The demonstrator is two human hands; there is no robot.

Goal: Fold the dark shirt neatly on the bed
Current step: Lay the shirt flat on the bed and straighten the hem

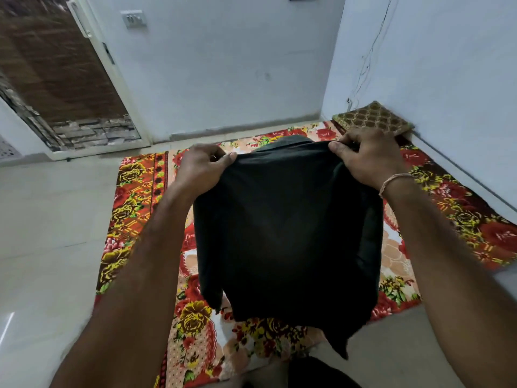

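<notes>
The dark shirt (pixel 285 233) hangs in front of me, held up above the floral bedding (pixel 134 197) that lies on the floor. My left hand (pixel 201 169) pinches the shirt's upper left edge between thumb and fingers. My right hand (pixel 369 155) grips the upper right edge, with a thin bracelet on that wrist. The cloth drops in a wide panel and its lower corners trail down toward my legs. Part of the shirt shows beyond the held edge, near the far end of the bedding.
A brown patterned cushion (pixel 372 117) sits at the far right corner against the white wall (pixel 447 79). Pale floor tiles (pixel 50 219) spread to the left. A door with a white frame (pixel 56 79) stands at the back left.
</notes>
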